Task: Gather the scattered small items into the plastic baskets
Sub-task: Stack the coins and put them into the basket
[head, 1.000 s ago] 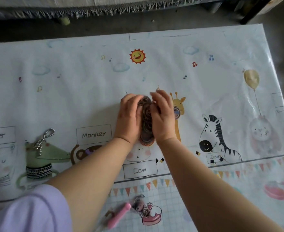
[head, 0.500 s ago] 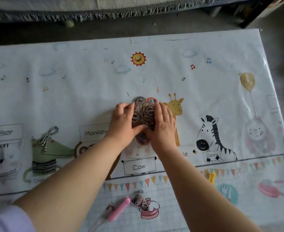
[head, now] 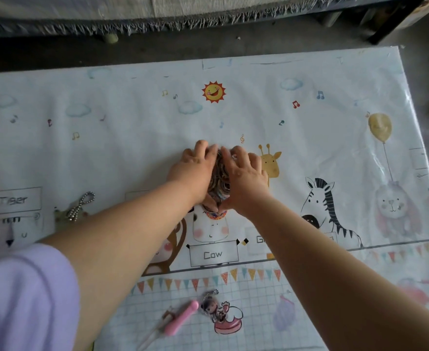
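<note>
A heap of small coloured rubber bands (head: 219,179) lies at the middle of the printed play mat (head: 132,138). My left hand (head: 191,172) cups the heap from its left side and my right hand (head: 243,177) cups it from the right, fingers curled round the pile and thumbs meeting at its near edge. Most of the heap is hidden between the palms. A silver bead chain (head: 80,205) lies at the left. A pink-handled tool (head: 180,317) and a doll keychain (head: 212,307) lie near the front edge. No basket is in view.
The mat ends at the far edge and at the right edge (head: 415,127), with dark floor beyond. A fringed cloth (head: 157,24) hangs along the back. A small green ball (head: 110,38) sits under it.
Both hands have closed in over the rubber band heap, squeezing it tighter and covering more of it. The view has shifted slightly.
</note>
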A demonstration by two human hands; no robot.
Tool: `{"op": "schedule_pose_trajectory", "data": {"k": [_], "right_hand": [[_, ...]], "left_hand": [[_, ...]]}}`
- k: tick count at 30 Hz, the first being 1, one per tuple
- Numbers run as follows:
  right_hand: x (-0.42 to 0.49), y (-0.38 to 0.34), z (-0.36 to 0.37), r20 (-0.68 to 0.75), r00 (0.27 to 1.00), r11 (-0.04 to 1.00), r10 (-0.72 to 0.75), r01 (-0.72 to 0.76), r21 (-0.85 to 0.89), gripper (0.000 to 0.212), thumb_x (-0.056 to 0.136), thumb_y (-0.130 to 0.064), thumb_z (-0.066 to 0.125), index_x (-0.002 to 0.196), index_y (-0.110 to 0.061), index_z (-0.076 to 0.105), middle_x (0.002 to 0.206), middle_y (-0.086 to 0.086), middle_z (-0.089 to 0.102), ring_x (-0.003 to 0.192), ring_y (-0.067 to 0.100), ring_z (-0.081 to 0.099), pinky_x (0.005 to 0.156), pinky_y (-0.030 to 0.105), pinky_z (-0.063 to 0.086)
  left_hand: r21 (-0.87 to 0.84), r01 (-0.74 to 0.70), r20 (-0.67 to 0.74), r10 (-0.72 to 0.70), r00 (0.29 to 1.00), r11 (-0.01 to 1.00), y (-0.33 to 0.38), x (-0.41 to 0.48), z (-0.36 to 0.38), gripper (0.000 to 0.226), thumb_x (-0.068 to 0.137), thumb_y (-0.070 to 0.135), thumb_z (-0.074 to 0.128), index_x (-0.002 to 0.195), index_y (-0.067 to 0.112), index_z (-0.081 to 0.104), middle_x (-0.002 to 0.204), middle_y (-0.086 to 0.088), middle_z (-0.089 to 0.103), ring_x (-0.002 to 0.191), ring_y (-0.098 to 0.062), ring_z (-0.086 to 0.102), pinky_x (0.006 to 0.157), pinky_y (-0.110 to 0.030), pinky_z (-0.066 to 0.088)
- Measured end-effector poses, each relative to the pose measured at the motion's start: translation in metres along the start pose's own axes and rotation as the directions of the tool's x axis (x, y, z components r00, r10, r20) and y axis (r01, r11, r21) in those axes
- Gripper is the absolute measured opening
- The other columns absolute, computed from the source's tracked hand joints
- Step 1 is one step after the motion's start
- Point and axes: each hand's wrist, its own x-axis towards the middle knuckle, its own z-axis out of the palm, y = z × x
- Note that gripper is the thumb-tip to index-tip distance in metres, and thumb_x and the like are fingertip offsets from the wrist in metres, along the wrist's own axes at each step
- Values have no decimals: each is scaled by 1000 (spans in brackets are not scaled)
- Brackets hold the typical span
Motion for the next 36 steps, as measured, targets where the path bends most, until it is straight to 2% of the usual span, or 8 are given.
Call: {"op": "schedule_pose_trajectory", "data": {"k": [13, 18, 22, 24, 27, 31, 33, 36], "right_hand": [[0, -8, -3, 25, 998, 989, 56, -59, 135, 70, 70, -21, 83, 123, -8, 38, 121, 8, 46, 114, 24, 41, 95, 27, 33], [3, -6, 1, -4, 995, 961, 95, -91, 262, 57, 71, -20, 80, 119, -10, 50, 113, 7, 51, 108, 25, 46, 82, 26, 36], [-6, -3, -5, -15, 994, 858, 110, -88, 506, 43, 67, -20, 83, 99, -16, 54, 84, -5, 55, 76, 14, 52, 62, 24, 38], [-13, -2, -10, 51, 989, 707, 136, -133, 694, 41, 63, -9, 84, 91, -18, 54, 76, -9, 55, 68, 5, 53, 58, 21, 49], [-23, 2, -13, 194, 974, 257, 115, -218, 942, 40, 64, 16, 75, 82, -15, 58, 71, -1, 62, 67, 18, 61, 61, 32, 55], [-28, -1, -5, 289, 948, -242, 132, -252, 937, 39, 71, 22, 63, 82, -14, 54, 75, 10, 62, 71, 30, 63, 72, 44, 55], [-32, -7, -1, 294, 934, -373, 202, -204, 905, 38, 74, 17, 64, 85, -17, 53, 82, 13, 62, 74, 29, 64, 67, 36, 56], [-36, -21, 5, 239, 916, -463, 323, -68, 884, 37, 78, 14, 65, 93, -18, 54, 85, 12, 64, 74, 25, 66, 65, 31, 55]], "left_hand": [[-210, 18, -137, -48, 989, 978, -3, 3, 3, 42, 79, 7, 64, 116, 16, 44, 117, -11, 43, 107, -32, 46, 83, -36, 46], [-278, -24, -101, -4, 995, 960, -12, -2, 4, 48, 77, 35, 76, 113, 17, 51, 100, -6, 62, 103, -27, 50, 74, -32, 40], [-504, -116, -113, 68, 991, 856, -14, -15, 0, 41, 78, 37, 76, 106, 14, 56, 99, -4, 62, 91, -25, 57, 70, -30, 40], [-664, -120, -111, 61, 992, 738, -15, -23, -1, 32, 80, 32, 76, 101, 17, 57, 91, -1, 63, 83, -19, 60, 70, -28, 44], [-871, -62, -60, 18, 998, 487, -13, -36, 2, 20, 82, 31, 74, 94, 27, 58, 82, 12, 65, 77, -6, 61, 72, -21, 48], [-1000, 10, 7, -197, 980, 13, -6, -49, 10, 5, 88, 26, 65, 87, 29, 61, 86, 9, 66, 84, -12, 62, 68, -23, 50], [-958, 56, 137, -279, 950, -280, -1, -53, 12, 5, 92, 23, 61, 89, 27, 59, 92, 3, 64, 85, -17, 61, 56, -24, 52], [-842, 43, 251, -320, 914, -538, 6, -56, 14, 5, 95, 22, 57, 95, 26, 60, 101, -6, 61, 86, -23, 61, 52, -26, 55]]}}
